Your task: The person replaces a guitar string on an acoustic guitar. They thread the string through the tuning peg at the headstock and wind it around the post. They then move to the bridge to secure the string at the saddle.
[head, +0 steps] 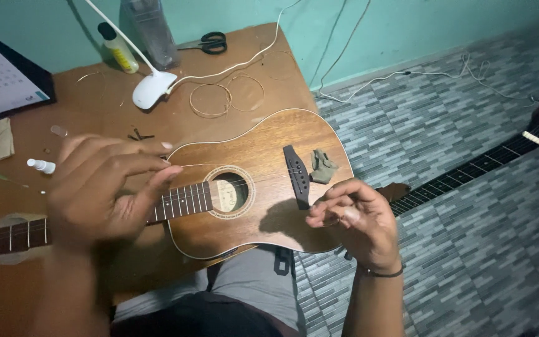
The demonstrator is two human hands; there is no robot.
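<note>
**Thin string drawn over guitar body**

While the acoustic guitar [251,187] lies across the lap at frame centre, the left hand [104,190] pinches a thin string [232,167] over the fretboard; the right hand [350,218] pinches narrowly just below the bridge [297,175]. Judging by this, steady tension and a straight line to the bridge suit best. What the right fingertips hold is hard to make out; the headstock is cut off.

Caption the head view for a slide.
Left hand and right hand pinch a thin string over a brown guitar beside a wooden table.
</note>
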